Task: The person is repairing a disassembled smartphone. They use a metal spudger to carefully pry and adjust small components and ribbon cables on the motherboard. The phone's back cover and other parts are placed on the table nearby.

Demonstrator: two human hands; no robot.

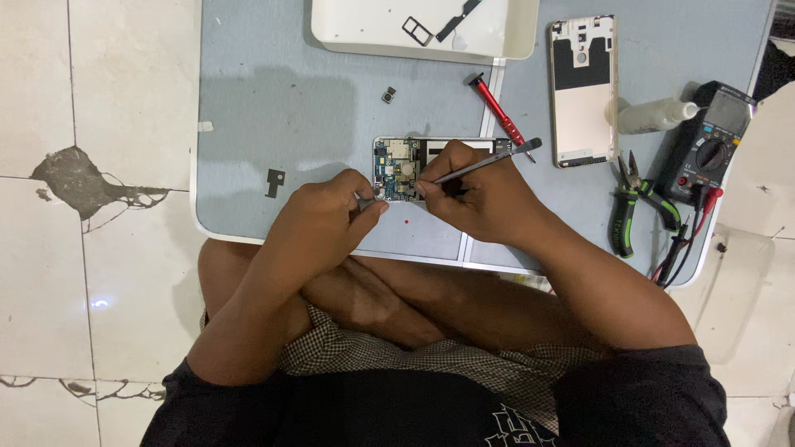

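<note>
Grey metal tweezers, pinched in the right hand, probe the opened phone's blue circuit board, steadied by the left hand's closed fingers; precise lifting seems needed next.

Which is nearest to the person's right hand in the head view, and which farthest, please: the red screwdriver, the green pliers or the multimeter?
From the right hand:
1. Red screwdriver, just above it on the mat.
2. Green pliers, off to its right.
3. Multimeter, farther right, at the table's edge.
</note>
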